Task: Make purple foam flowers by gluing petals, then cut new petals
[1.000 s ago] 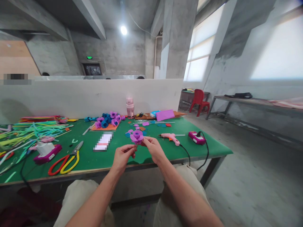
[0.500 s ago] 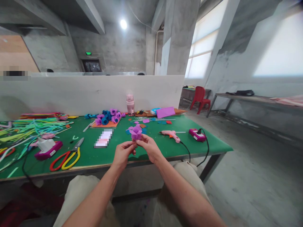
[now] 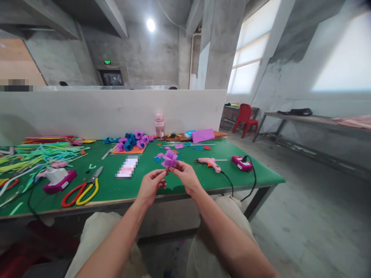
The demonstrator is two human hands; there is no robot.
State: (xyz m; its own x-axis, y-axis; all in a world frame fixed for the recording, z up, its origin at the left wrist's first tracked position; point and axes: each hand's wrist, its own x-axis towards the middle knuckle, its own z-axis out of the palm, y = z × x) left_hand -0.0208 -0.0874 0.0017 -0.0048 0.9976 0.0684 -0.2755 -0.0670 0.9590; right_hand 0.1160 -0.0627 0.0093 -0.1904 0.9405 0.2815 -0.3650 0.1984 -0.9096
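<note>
A purple handmade flower (image 3: 169, 158) is held up over the near edge of the green table (image 3: 203, 181). My right hand (image 3: 186, 177) grips it from the right, with thumb and fingers closed at its base. My left hand (image 3: 151, 186) is pinched closed just below and left of the bloom; what lies between its fingertips is too small to make out. Behind the flower lie loose petals (image 3: 158, 159) in blue and purple. A pink glue gun (image 3: 209, 162) rests right of my hands, its black cord hanging over the edge.
Scissors (image 3: 87, 189) with red and yellow handles and a phone (image 3: 127, 167) lie to the left. Finished flowers (image 3: 133, 141) sit on an orange sheet, near a pink bottle (image 3: 159, 125). Colourful strips (image 3: 43, 154) cover the left side. Magenta power blocks (image 3: 242, 163) stand on both sides.
The purple flower has turned and tilted in my fingers and moved slightly to the right and up. My left fingertips have come slightly away from its base.
</note>
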